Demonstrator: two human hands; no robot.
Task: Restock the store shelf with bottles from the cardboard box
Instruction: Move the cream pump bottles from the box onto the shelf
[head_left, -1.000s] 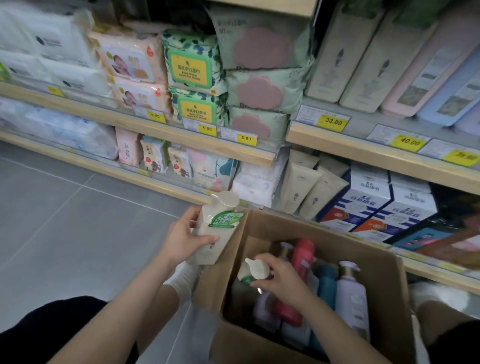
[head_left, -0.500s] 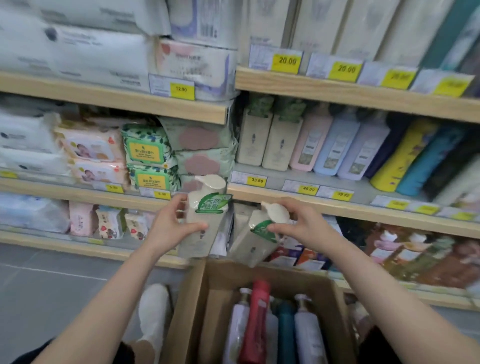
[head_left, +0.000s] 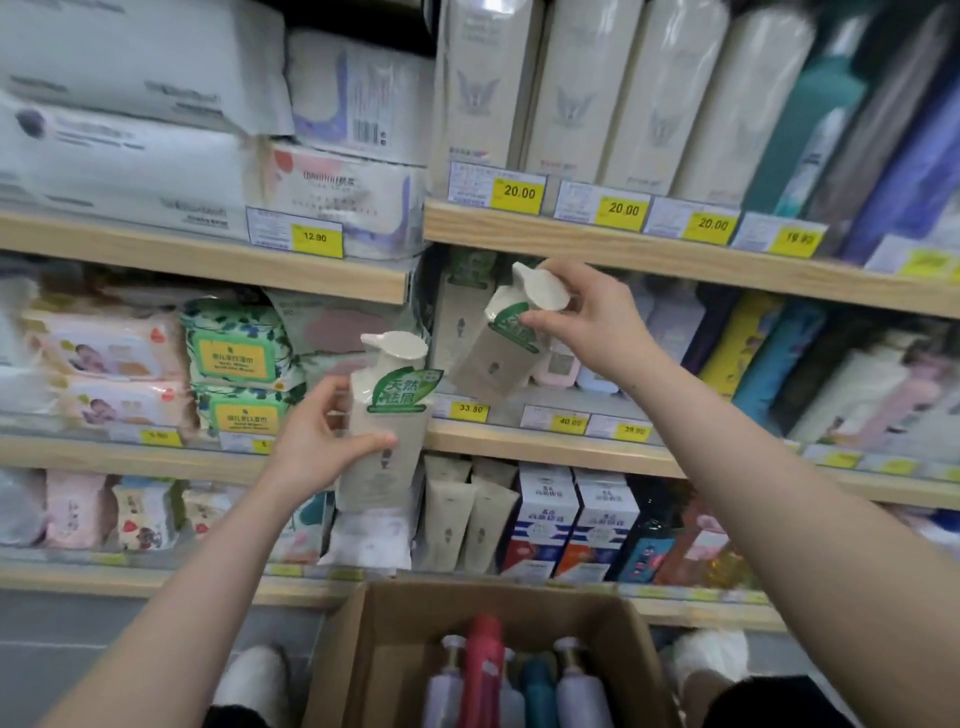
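Note:
My left hand (head_left: 317, 441) grips an upright beige pump bottle with a green label (head_left: 387, 415) in front of the shelf edge. My right hand (head_left: 587, 322) holds a second beige pump bottle (head_left: 498, 343) by its top, tilted, at the mouth of the middle shelf (head_left: 545, 444) above the 33.80 price tag. Similar beige bottles stand behind it on that shelf. The open cardboard box (head_left: 374, 649) sits below at the bottom centre, holding lilac, red and teal bottles (head_left: 483, 675).
The upper shelf board (head_left: 571, 244) with yellow price tags runs just above my right hand. Wipes packs (head_left: 234, 353) fill the left shelves, coloured bottles (head_left: 779, 364) the right. Tubes and boxes stand on the lower shelf. My white shoes flank the box on the grey floor.
Both hands have risen toward the shelf. The right hand lifted its bottle from the box up to the middle shelf opening; the left bottle moved up slightly. My view tilted upward.

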